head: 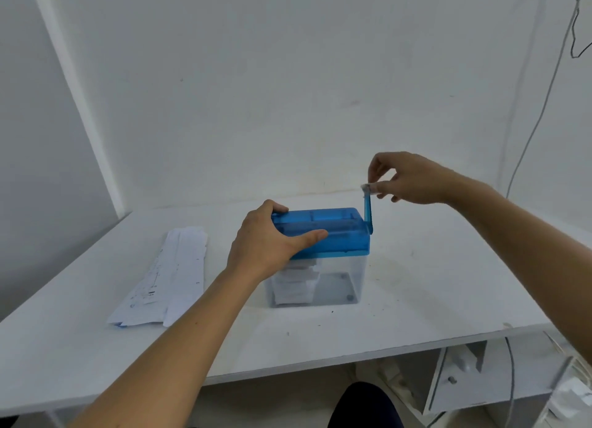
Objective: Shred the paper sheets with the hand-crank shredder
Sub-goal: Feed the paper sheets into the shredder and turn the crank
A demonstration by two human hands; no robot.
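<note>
Your right hand [413,178] pinches the knob of the upright crank [367,211], at the shredder [320,232] lid's right end; your left hand [272,238], fingers curled, grips the lid's left end.

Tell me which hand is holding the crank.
The right hand pinches the knob atop the upright blue crank; the left hand only grips the left end of the shredder's blue lid.

Open desk [448,283] stretches right of and beneath the right hand [408,178]. The shredder [333,238], its crank [367,210] upright, spans between it and the left hand [269,238]; left of that lies a flat paper stack [169,277]. The wall [288,107] closes behind.
</note>
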